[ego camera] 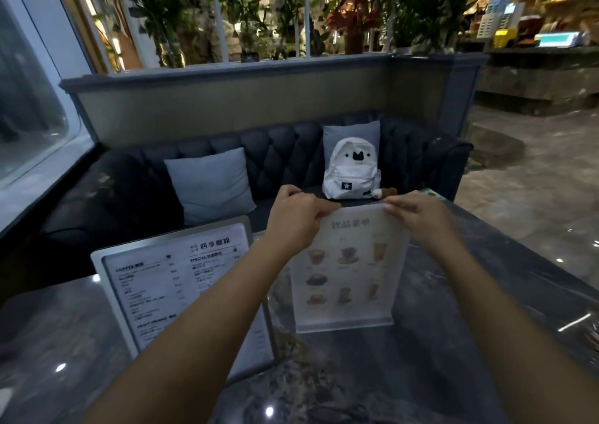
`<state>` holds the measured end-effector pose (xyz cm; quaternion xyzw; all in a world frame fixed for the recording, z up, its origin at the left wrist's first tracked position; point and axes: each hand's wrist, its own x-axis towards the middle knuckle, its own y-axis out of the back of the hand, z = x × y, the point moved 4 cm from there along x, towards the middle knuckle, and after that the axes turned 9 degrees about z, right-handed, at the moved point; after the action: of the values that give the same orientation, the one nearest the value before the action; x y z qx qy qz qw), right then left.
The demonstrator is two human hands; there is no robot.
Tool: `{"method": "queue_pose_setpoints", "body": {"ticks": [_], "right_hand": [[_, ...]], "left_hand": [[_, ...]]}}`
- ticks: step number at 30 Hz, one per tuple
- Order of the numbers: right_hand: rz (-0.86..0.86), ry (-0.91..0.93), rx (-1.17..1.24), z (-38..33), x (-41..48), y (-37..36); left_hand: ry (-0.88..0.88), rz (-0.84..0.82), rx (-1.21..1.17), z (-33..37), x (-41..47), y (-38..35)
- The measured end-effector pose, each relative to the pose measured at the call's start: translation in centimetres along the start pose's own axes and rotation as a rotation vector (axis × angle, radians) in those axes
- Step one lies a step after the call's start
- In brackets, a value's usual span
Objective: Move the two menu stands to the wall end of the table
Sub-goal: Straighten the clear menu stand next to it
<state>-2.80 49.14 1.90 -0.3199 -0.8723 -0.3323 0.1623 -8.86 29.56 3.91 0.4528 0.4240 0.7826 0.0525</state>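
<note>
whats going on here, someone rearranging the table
A person is gripping the top edge of the drinks menu stand with both hands, left hand and right hand. It stands upright on the dark marble table. The second, text menu stand sits untouched to its left. A white backpack rests on the sofa beyond.

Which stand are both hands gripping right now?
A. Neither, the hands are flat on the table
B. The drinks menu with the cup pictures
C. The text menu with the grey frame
B: the left hand and right hand pinch the top edge of the drinks menu stand, while the text menu stand stands untouched to its left.
</note>
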Motion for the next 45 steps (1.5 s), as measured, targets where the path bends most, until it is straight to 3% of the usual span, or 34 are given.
{"method": "queue_pose_setpoints", "body": {"ticks": [7, 22, 26, 29, 32, 40, 45], "right_hand": [[-0.133, 0.031, -0.029, 0.4, 2.3, -1.1], [-0.124, 0.070, -0.011, 1.1, 2.5, -1.1], [-0.181, 0.071, -0.111, 0.6, 2.7, -0.7], [-0.199, 0.141, -0.343, 0.0, 2.8, -0.4], [-0.199, 0.250, -0.444, -1.4, 2.4, -0.5], [-0.207, 0.434, -0.312, -9.3, 0.3, -3.6], [-0.265, 0.510, -0.276, -14.1, -1.7, -8.3]], "left_hand": [[0.006, 0.026, -0.007, 1.0, -1.0, 0.5], [0.026, 0.035, 0.024, 1.3, -1.1, 0.5], [-0.012, -0.011, 0.057, 1.0, -1.2, 0.6], [-0.078, -0.047, 0.087, 0.6, -1.9, 1.1], [-0.126, 0.046, 0.128, -0.1, -2.6, 2.5], [0.093, 0.208, 0.128, -5.4, -4.7, 7.8], [0.225, 0.207, 0.244, -9.9, -7.1, 10.9]]}}
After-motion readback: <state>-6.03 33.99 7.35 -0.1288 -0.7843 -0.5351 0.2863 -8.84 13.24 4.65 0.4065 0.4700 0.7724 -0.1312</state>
